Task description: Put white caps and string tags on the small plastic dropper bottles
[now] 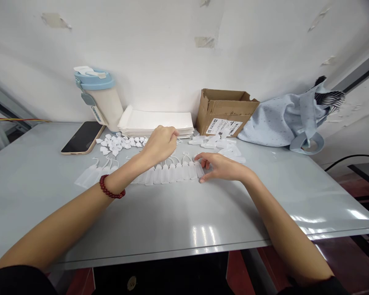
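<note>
Small translucent plastic tubes lie side by side in a row on the grey table, many with thin white loops at their upper ends. My right hand is at the row's right end, its thumb and fingers around the last tube. Above the middle of the row, my left hand is closed with its fingers bent; what they hold, if anything, is hidden. More looped tubes lie to the left, partly behind my left forearm. A pile of small white caps sits behind them.
Loose translucent tubes lie in front of a cardboard box. A stack of white envelopes stands against the wall. Left of it are a tumbler and a phone. A light-blue cloth bag lies at the right.
</note>
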`<state>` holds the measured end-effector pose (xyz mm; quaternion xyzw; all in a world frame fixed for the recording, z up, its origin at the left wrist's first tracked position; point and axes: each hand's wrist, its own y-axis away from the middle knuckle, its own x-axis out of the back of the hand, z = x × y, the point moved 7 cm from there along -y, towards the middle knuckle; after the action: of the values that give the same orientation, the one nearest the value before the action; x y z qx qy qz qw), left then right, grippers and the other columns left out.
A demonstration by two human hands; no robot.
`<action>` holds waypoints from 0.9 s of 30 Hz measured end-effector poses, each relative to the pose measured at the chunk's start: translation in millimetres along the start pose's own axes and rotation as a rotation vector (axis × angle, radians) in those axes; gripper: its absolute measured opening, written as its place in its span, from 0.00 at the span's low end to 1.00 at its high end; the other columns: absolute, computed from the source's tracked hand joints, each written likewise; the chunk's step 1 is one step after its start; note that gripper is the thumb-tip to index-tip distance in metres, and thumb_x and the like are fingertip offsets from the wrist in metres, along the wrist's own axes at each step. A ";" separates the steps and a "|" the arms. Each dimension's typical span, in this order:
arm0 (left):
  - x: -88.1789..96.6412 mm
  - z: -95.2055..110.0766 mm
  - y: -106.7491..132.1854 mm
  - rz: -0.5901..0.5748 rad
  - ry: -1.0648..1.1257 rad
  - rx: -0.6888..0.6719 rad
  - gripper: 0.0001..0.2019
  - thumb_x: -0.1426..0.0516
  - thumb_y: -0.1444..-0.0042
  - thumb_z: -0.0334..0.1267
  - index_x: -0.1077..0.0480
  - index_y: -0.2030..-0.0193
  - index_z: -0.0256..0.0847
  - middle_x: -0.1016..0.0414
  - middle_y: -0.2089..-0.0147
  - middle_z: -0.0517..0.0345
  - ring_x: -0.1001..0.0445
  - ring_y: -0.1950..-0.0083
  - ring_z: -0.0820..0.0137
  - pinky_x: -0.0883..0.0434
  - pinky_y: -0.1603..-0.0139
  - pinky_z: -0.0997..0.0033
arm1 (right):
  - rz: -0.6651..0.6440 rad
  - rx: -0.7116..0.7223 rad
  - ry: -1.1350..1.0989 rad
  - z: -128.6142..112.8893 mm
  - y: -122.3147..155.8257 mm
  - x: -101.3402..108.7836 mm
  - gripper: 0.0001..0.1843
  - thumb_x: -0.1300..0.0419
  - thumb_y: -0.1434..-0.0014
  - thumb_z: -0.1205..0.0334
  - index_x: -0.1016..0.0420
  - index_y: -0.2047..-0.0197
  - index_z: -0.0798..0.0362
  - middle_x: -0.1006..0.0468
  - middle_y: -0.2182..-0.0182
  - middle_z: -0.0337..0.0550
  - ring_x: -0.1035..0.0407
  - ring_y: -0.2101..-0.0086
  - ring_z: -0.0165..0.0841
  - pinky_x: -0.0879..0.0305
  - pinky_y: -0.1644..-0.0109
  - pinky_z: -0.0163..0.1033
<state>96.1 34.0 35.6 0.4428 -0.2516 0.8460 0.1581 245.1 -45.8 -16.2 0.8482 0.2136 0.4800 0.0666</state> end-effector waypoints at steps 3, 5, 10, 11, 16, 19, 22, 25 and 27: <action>-5.0 -9.1 -3.0 -0.052 -0.018 -0.012 0.13 0.51 0.51 0.30 0.25 0.68 0.38 0.24 0.71 0.53 0.29 0.70 0.64 0.36 0.67 0.66 | -0.007 -0.007 -0.002 -0.1 0.6 0.3 0.35 0.33 0.52 0.52 0.36 0.43 0.51 0.28 0.60 0.45 0.33 0.58 0.39 0.36 0.56 0.42; -10.9 -14.3 -3.1 -0.116 -0.054 -0.008 0.09 0.49 0.55 0.30 0.27 0.75 0.41 0.29 0.77 0.55 0.31 0.72 0.64 0.39 0.70 0.67 | -0.008 -0.004 -0.006 0.1 0.6 0.4 0.36 0.33 0.53 0.52 0.37 0.42 0.51 0.28 0.59 0.45 0.33 0.58 0.39 0.36 0.56 0.42; -25.0 -23.3 1.1 -0.230 -0.115 0.048 0.12 0.48 0.58 0.30 0.40 0.89 0.45 0.48 0.86 0.61 0.43 0.82 0.70 0.50 0.75 0.68 | -0.010 0.008 -0.022 1.1 1.4 1.1 0.39 0.32 0.55 0.48 0.37 0.42 0.50 0.28 0.59 0.45 0.33 0.58 0.39 0.36 0.56 0.42; -26.9 -24.6 1.7 -0.234 -0.118 0.056 0.14 0.48 0.58 0.30 0.42 0.90 0.45 0.50 0.86 0.62 0.46 0.83 0.71 0.51 0.76 0.68 | -0.011 0.006 -0.030 1.7 2.3 2.0 0.40 0.32 0.55 0.47 0.38 0.41 0.49 0.28 0.59 0.45 0.33 0.58 0.39 0.36 0.56 0.42; -35.7 -31.3 1.7 -0.249 -0.112 0.068 0.14 0.48 0.59 0.31 0.45 0.90 0.45 0.53 0.88 0.63 0.48 0.84 0.72 0.52 0.76 0.69 | 0.128 -0.017 -0.103 9.7 11.3 23.2 0.42 0.33 0.55 0.42 0.38 0.40 0.48 0.27 0.58 0.46 0.31 0.59 0.39 0.34 0.58 0.42; -36.8 -34.4 -0.1 -0.230 -0.090 0.068 0.12 0.48 0.59 0.31 0.42 0.89 0.44 0.47 0.87 0.61 0.43 0.83 0.70 0.50 0.77 0.69 | 0.344 -0.036 -0.140 21.3 18.0 45.9 0.33 0.37 0.50 0.43 0.34 0.45 0.50 0.26 0.61 0.45 0.31 0.62 0.38 0.34 0.61 0.41; -31.9 -34.3 -2.9 -0.182 -0.055 0.071 0.09 0.48 0.58 0.33 0.38 0.86 0.42 0.37 0.84 0.58 0.36 0.79 0.68 0.46 0.76 0.69 | 0.589 -0.063 -0.107 35.8 23.3 65.1 0.24 0.40 0.45 0.48 0.31 0.50 0.54 0.25 0.66 0.45 0.31 0.64 0.38 0.35 0.61 0.42; -21.8 -30.7 -5.7 -0.123 -0.009 0.082 0.08 0.47 0.55 0.35 0.33 0.82 0.40 0.29 0.79 0.56 0.31 0.74 0.66 0.41 0.73 0.69 | 0.770 -0.073 0.028 44.8 22.5 73.2 0.15 0.42 0.43 0.56 0.28 0.55 0.55 0.24 0.65 0.46 0.31 0.65 0.39 0.36 0.57 0.45; -13.5 -27.3 -6.9 -0.082 0.037 0.099 0.08 0.46 0.53 0.36 0.30 0.79 0.39 0.26 0.76 0.55 0.29 0.71 0.66 0.38 0.71 0.70 | 0.794 -0.046 0.132 45.4 15.9 70.3 0.12 0.43 0.42 0.60 0.27 0.56 0.54 0.24 0.63 0.48 0.31 0.62 0.41 0.37 0.55 0.46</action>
<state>88.7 54.5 13.3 0.4443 -0.1884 0.8582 0.1751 319.5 -26.0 20.0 0.8304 -0.1378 0.5266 -0.1190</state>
